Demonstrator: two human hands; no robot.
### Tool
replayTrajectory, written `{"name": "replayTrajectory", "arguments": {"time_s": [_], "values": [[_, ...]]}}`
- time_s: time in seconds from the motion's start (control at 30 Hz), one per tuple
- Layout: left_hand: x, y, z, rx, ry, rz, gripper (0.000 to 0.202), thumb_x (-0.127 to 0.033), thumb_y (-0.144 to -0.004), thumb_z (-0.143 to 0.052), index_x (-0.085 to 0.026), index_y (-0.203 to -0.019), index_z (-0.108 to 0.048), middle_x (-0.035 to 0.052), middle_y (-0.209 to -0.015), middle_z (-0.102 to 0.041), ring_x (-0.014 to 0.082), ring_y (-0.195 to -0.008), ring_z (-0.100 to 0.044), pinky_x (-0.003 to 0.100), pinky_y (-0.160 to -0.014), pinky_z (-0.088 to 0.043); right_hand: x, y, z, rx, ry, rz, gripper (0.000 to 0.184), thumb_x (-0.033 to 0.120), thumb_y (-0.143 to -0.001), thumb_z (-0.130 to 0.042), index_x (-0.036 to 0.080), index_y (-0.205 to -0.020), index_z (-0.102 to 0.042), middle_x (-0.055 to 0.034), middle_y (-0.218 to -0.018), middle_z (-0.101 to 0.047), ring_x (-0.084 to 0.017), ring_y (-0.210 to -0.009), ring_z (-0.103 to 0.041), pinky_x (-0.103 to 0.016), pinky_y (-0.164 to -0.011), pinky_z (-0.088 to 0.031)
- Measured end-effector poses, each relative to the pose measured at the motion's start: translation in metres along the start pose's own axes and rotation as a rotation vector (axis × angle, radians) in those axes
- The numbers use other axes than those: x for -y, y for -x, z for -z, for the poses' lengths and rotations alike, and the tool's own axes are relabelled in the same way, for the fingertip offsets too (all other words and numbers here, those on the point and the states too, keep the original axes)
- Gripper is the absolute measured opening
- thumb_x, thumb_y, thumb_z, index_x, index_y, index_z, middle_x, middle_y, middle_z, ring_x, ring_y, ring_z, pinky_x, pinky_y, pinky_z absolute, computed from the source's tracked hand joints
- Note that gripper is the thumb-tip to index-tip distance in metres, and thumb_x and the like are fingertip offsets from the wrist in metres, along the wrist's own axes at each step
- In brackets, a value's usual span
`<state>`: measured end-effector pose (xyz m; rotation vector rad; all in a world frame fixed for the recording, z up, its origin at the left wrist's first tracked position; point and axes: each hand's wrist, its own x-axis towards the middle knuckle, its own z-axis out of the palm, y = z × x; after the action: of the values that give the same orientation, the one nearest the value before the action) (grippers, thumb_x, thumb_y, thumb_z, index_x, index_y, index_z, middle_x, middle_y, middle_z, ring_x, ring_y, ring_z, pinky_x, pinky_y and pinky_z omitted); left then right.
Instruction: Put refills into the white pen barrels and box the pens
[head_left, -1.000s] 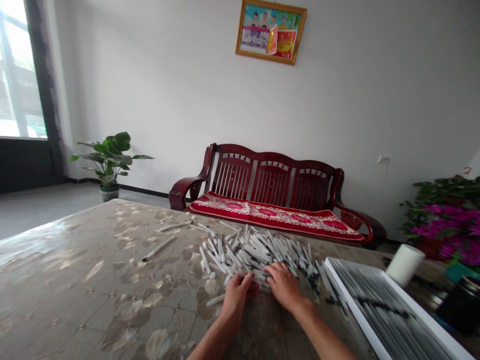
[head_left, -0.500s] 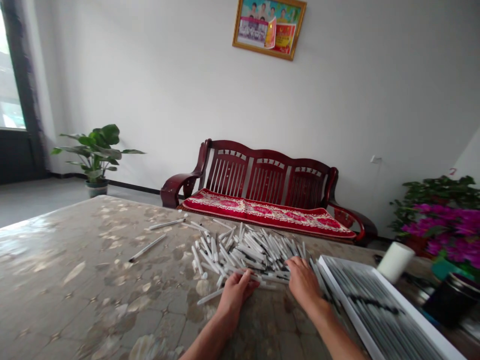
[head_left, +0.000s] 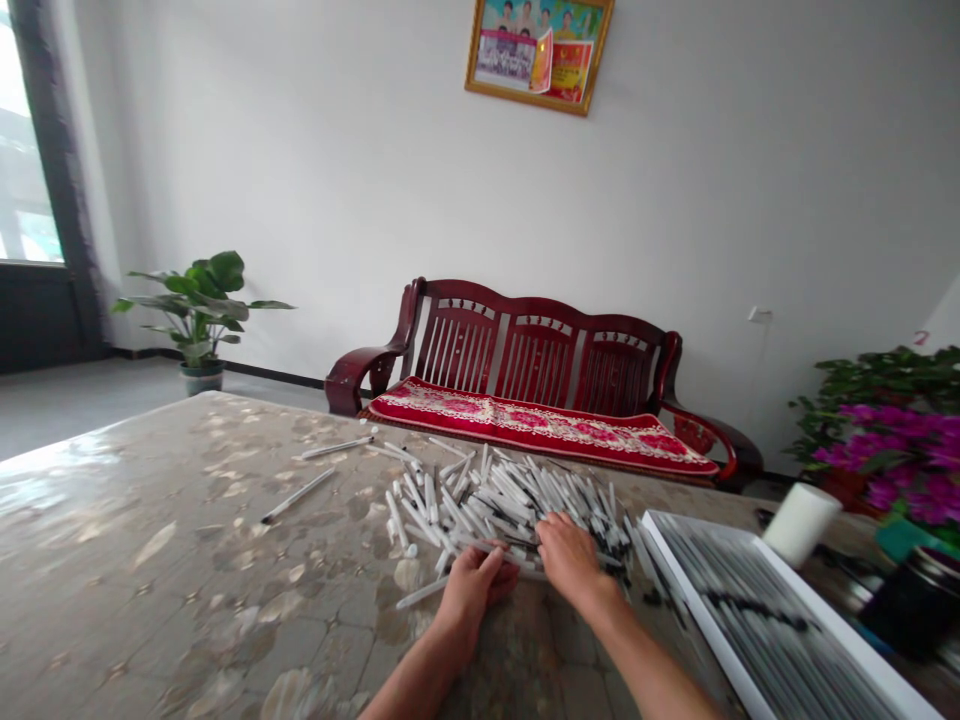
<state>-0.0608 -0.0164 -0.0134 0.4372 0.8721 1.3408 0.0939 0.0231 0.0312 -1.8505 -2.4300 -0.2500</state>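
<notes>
Pens [head_left: 504, 498] lie in a loose white heap on the table [head_left: 150, 570], a few strays well apart to the left. At its near edge the left hand [head_left: 474, 585] has stayed put, fingers curled and pressed together over some pens; whether it grips them I cannot tell. The right hand [head_left: 568, 553] has come back from the heap's right end, near the tray [head_left: 694, 600], and now sits just beside the left, palm down, fingers slightly spread on the pens. Judging by that, the sideways sweep is over and both hands work the same spot. A cup [head_left: 801, 522] stands beyond the tray
</notes>
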Motion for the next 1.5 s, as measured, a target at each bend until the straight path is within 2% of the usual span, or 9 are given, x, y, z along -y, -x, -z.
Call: {"name": "replayTrajectory", "arguments": {"time_s": [0.17, 0.27, 0.37, 0.47, 0.63, 0.97, 1.23, 1.37, 1.5], "values": [[-0.006, 0.001, -0.003, -0.083, 0.154, -0.020, 0.007, -0.015, -0.085, -0.066, -0.015, -0.082, -0.060, 0.0033, -0.070, -0.069, 0.0167, -0.064, -0.072, 0.031, -0.065, -0.061, -0.009, 0.015, -0.002, -0.215, -0.193, 0.018, 0.017, 0.017, -0.090, -0.051, 0.023, -0.093, -0.067, -0.0058, -0.096, -0.071, -0.023, -0.098, -0.060, -0.031, -0.085, -0.042], [-0.011, 0.003, -0.002, -0.119, 0.225, -0.043, 0.008, -0.014, -0.088, -0.063, -0.015, -0.083, -0.057, 0.0055, -0.073, -0.071, 0.0169, -0.066, -0.073, 0.031, -0.066, -0.062, -0.009, 0.028, -0.015, -0.405, -0.431, 0.057, 0.021, 0.019, -0.093, -0.044, 0.022, -0.094, -0.064, -0.0055, -0.096, -0.069, -0.021, -0.094, -0.061, -0.030, -0.084, -0.044], [-0.015, 0.004, -0.001, -0.141, 0.255, -0.068, 0.009, -0.014, -0.090, -0.060, -0.015, -0.082, -0.055, 0.0069, -0.074, -0.071, 0.0170, -0.068, -0.074, 0.030, -0.067, -0.063, -0.010, 0.037, -0.030, -0.493, -0.612, 0.061, 0.021, 0.022, -0.093, -0.043, 0.023, -0.090, -0.064, -0.0047, -0.089, -0.068, -0.021, -0.089, -0.062, -0.030, -0.081, -0.046], [-0.018, 0.004, 0.000, -0.155, 0.266, -0.097, 0.009, -0.013, -0.091, -0.057, -0.015, -0.082, -0.055, 0.0067, -0.074, -0.071, 0.0165, -0.067, -0.074, 0.030, -0.067, -0.063, -0.012, 0.039, -0.037, -0.508, -0.704, 0.060, 0.019, 0.023, -0.090, -0.047, 0.023, -0.085, -0.065, -0.0039, -0.086, -0.067, -0.021, -0.086, -0.063, -0.031, -0.079, -0.047], [-0.017, 0.004, -0.001, -0.155, 0.249, -0.079, 0.010, -0.013, -0.092, -0.055, -0.015, -0.083, -0.055, 0.0067, -0.074, -0.071, 0.0165, -0.067, -0.074, 0.030, -0.067, -0.064, -0.012, 0.039, -0.036, -0.555, -0.780, 0.023, 0.018, 0.026, -0.090, -0.048, 0.023, -0.086, -0.065, -0.0032, -0.086, -0.068, -0.020, -0.085, -0.063, -0.030, -0.079, -0.047], [-0.015, 0.004, 0.000, -0.137, 0.247, -0.064, 0.010, -0.013, -0.091, -0.057, -0.015, -0.082, -0.055, 0.0067, -0.072, -0.071, 0.0166, -0.065, -0.074, 0.031, -0.067, -0.064, -0.007, 0.043, -0.031, -0.558, -0.802, 0.085, 0.016, 0.023, -0.088, -0.049, 0.023, -0.084, -0.065, -0.0025, -0.083, -0.066, -0.019, -0.083, -0.061, -0.029, -0.076, -0.046], [-0.015, 0.004, 0.000, -0.113, 0.282, -0.044, 0.012, -0.011, -0.092, -0.055, -0.016, -0.081, -0.054, 0.0064, -0.072, -0.072, 0.0167, -0.068, -0.075, 0.030, -0.068, -0.063, -0.010, 0.043, -0.032, -0.577, -0.811, 0.073, 0.015, 0.022, -0.089, -0.049, 0.023, -0.085, -0.064, -0.0025, -0.084, -0.065, -0.020, -0.084, -0.060, -0.029, -0.077, -0.046], [-0.013, 0.006, -0.001, -0.094, 0.226, -0.045, 0.012, -0.013, -0.090, -0.059, -0.016, -0.080, -0.055, 0.0057, -0.071, -0.072, 0.0166, -0.066, -0.074, 0.030, -0.067, -0.063, -0.008, 0.043, -0.030, -0.581, -0.777, 0.111, 0.015, 0.020, -0.090, -0.049, 0.023, -0.085, -0.063, -0.0019, -0.083, -0.063, -0.019, -0.083, -0.059, -0.029, -0.075, -0.045], [-0.010, 0.006, -0.001, -0.073, 0.143, -0.074, 0.016, -0.020, -0.082, -0.072, -0.017, -0.078, -0.057, 0.0038, -0.068, -0.071, 0.0182, -0.067, -0.074, 0.030, -0.067, -0.063, -0.006, 0.046, -0.024, -0.610, -0.692, 0.147, 0.016, 0.019, -0.091, -0.048, 0.023, -0.085, -0.062, -0.0018, -0.083, -0.062, -0.019, -0.082, -0.058, -0.030, -0.075, -0.044]]}}
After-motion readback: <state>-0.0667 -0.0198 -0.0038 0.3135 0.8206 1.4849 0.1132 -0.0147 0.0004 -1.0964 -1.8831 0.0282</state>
